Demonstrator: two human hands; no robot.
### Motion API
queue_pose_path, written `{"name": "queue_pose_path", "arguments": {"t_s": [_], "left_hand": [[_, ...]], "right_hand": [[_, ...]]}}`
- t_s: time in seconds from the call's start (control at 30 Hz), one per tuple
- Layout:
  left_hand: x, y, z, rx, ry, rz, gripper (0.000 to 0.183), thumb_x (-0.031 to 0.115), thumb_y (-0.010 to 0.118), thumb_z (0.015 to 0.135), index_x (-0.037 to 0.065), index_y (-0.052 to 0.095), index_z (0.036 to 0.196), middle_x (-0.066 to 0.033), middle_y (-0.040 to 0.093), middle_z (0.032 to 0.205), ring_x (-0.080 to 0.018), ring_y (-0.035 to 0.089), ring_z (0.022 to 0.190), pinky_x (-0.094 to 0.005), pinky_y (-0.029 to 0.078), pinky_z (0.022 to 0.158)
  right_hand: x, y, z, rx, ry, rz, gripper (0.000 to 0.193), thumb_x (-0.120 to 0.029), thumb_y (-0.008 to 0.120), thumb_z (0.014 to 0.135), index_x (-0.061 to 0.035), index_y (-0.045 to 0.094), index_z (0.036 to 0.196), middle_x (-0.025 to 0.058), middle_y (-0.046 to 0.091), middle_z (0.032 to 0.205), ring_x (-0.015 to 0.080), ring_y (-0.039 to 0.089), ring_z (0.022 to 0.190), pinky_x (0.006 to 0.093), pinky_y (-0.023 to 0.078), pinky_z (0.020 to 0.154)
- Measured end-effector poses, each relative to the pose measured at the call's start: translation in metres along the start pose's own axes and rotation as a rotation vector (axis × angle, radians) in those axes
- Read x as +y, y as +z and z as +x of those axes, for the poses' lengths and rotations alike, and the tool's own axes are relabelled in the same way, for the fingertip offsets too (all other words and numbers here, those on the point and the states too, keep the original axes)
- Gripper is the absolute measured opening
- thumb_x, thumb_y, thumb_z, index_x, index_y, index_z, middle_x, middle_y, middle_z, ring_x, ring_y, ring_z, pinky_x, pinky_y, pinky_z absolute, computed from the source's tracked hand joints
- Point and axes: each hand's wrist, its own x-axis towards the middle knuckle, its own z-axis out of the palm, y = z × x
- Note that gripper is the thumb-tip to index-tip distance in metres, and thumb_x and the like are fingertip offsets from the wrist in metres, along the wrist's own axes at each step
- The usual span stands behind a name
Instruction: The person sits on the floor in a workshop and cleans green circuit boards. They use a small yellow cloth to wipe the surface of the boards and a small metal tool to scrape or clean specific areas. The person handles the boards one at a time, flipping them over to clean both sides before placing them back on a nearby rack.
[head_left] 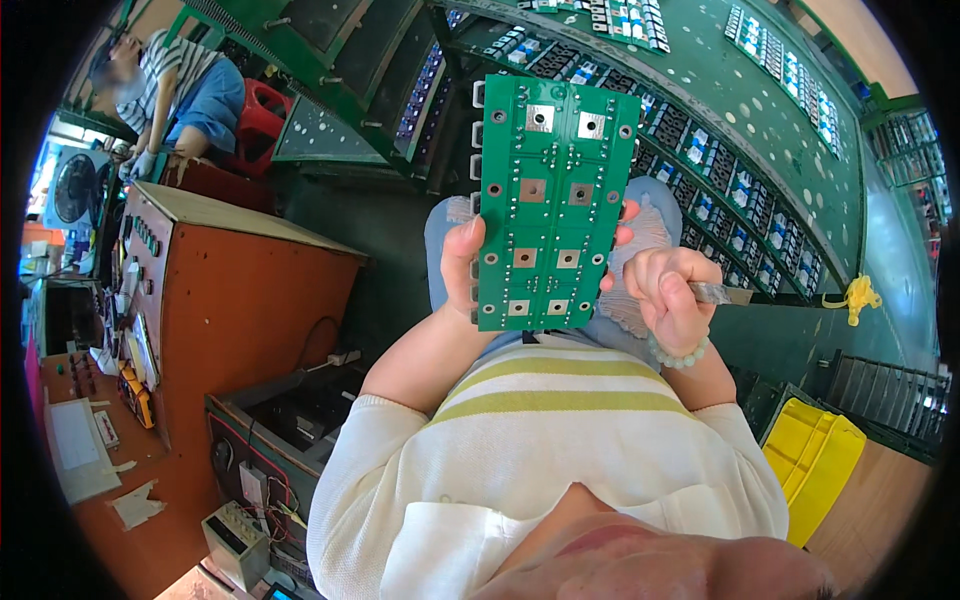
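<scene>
Center of frame, slightly high: green circuit board (pixel 547 228), long side running up-down, face with square metal pads (pixel 532 190) toward the camera. Left hand (pixel 463 262) has it gripped across the width: thumb on the left edge, fingertips (pixel 624 236) showing at the right edge, palm hidden behind the board. Edge grip probably chosen so the pads stay uncovered and the face readable. Silvery blocks (pixel 477 165) stick out along the left edge, thumb sits among them. Right hand (pixel 672 290), just right of the board's lower half, is curled closed around a stubby grey object (pixel 710 293); can't tell what, mostly covered by fingers. Likely parked off to the side so it doesn't block the board. More populated boards (pixel 698 140) sit on the green rack (pixel 800 200), upper right, presumably within reach on purpose.
</scene>
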Motion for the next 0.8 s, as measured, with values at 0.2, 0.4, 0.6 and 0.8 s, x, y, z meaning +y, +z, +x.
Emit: {"name": "queue_pose_path", "arguments": {"t_s": [0.2, 0.4, 0.6, 0.8], "left_hand": [[0.005, -0.001, 0.000, 0.018, -0.037, -0.035, 0.102, 0.066, 0.058, 0.077, 0.006, 0.015, 0.148, -0.0250, 0.025, 0.147, -0.0338, 0.039, 0.129, -0.0527, 0.042, 0.095], [0.002, -0.003, 0.001, -0.006, 0.018, -0.141, 0.094, 0.061, 0.052, 0.083, 0.003, 0.017, 0.147, -0.0297, 0.027, 0.144, -0.0374, 0.040, 0.130, -0.0511, 0.045, 0.097], [0.001, -0.002, 0.003, -0.012, 0.026, -0.127, 0.094, 0.062, 0.051, 0.083, 0.004, 0.017, 0.148, -0.0298, 0.027, 0.144, -0.0364, 0.041, 0.129, -0.0507, 0.046, 0.096], [0.000, 0.006, 0.003, 0.078, 0.049, 0.019, 0.089, 0.062, 0.046, 0.084, 0.000, 0.025, 0.145, -0.0258, 0.035, 0.142, -0.0329, 0.043, 0.127, -0.0455, 0.046, 0.096]], "right_hand": [[0.001, 0.004, -0.001, 0.005, 0.014, -0.152, 0.025, -0.006, 0.050, 0.090, -0.0044, 0.041, 0.067, -0.0001, 0.037, 0.055, 0.0102, 0.031, 0.048, 0.0274, 0.026, 0.045], [-0.002, 0.004, -0.003, 0.021, 0.055, -0.150, 0.027, -0.001, 0.049, 0.089, -0.0036, 0.039, 0.064, 0.0006, 0.037, 0.055, 0.0112, 0.031, 0.049, 0.0279, 0.028, 0.046], [0.002, -0.012, -0.004, -0.047, -0.046, -0.346, 0.010, -0.003, 0.051, 0.090, 0.0005, 0.047, 0.082, 0.0054, 0.044, 0.066, 0.0136, 0.036, 0.052, 0.0267, 0.033, 0.049], [-0.026, 0.026, 0.034, 0.034, -0.190, -0.800, 0.024, -0.013, 0.060, 0.089, -0.0017, 0.050, 0.108, 0.0113, 0.054, 0.088, 0.0172, 0.054, 0.066, 0.0306, 0.045, 0.055]]}}
